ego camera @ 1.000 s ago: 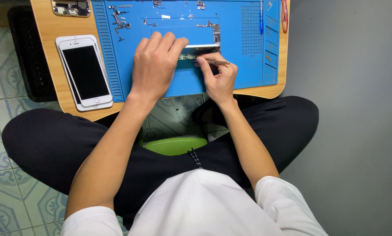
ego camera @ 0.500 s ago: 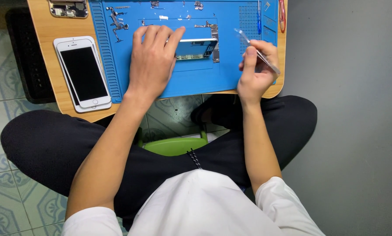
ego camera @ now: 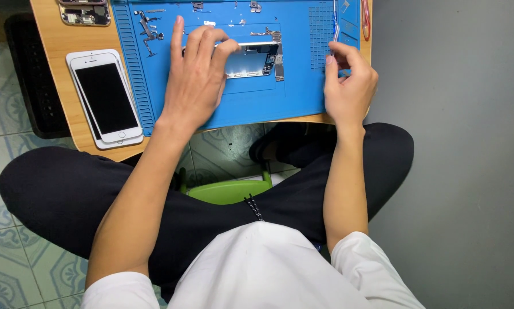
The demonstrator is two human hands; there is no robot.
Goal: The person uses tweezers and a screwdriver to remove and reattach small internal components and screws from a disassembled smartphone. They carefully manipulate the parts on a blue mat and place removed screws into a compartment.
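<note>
A wood worktop [ego camera: 56,40] over tiled floor [ego camera: 11,269] carries a blue mat [ego camera: 257,97]. At twelve o'clock, left hand [ego camera: 194,80] lies spread on an opened phone [ego camera: 251,57]; right hand [ego camera: 348,86] pinches tweezers [ego camera: 335,20].

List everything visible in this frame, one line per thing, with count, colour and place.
Opened phone chassis: 1, silver, centre of mat, under left fingers.
Repair mat: 1, blue, on table.
White phones: 2 stacked, table's left edge.
Small metal parts: several, mat's upper left.
Circuit boards: about 2, table's top left corner.
Table: 1, wooden.
Stool: 1, green, under the legs.
Thin tool: 1, silvery, at right fingertips.
Left hand: on chassis.
Right hand: at mat's right edge, pinching the tool.
</note>
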